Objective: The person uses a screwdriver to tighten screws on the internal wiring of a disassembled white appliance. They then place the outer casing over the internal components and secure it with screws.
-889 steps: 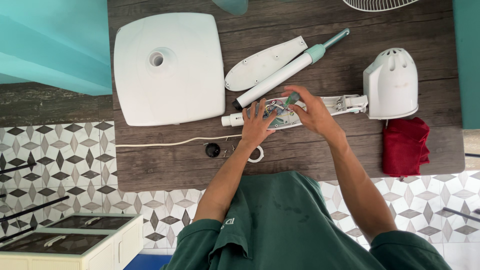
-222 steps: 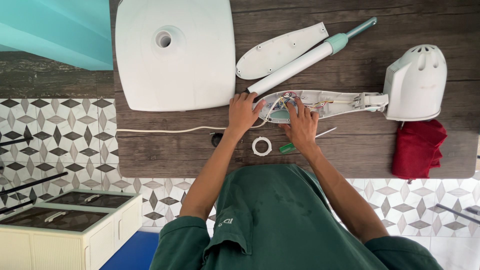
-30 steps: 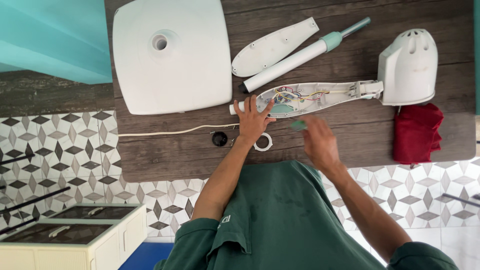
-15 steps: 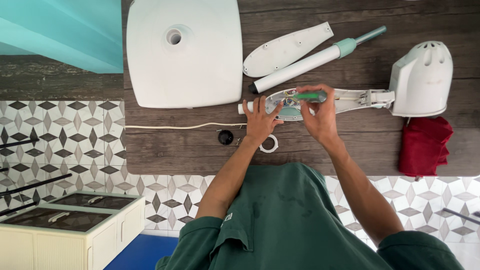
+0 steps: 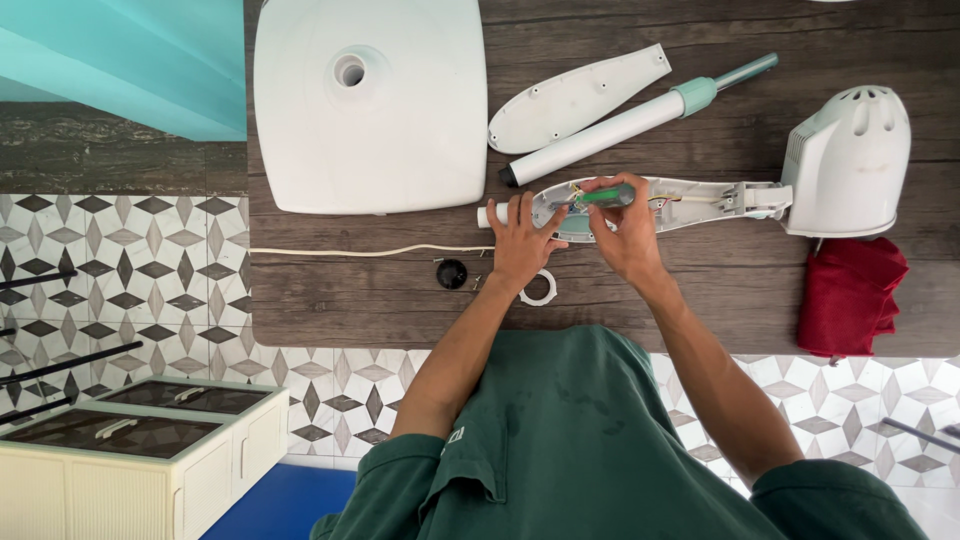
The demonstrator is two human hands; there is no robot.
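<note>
An opened white fan neck housing (image 5: 690, 197) with wires inside lies across the wooden table (image 5: 650, 300), joined to the white motor casing (image 5: 850, 160) at the right. My left hand (image 5: 520, 240) rests on the housing's left end, fingers spread. My right hand (image 5: 625, 225) holds a green-handled screwdriver (image 5: 605, 196) with its tip in the open housing. A white plastic ring (image 5: 538, 288) lies just below my left hand.
A large white square fan base (image 5: 370, 100) sits at the upper left. A white cover plate (image 5: 575, 95) and a white pole with teal collar (image 5: 630, 120) lie above the housing. A red cloth (image 5: 850, 295), a black knob (image 5: 451, 273) and a white cord (image 5: 370, 251) lie nearby.
My right hand picked up the green screwdriver from the table below the housing and brought it up into the open housing. My left hand stayed on the housing's left end.
</note>
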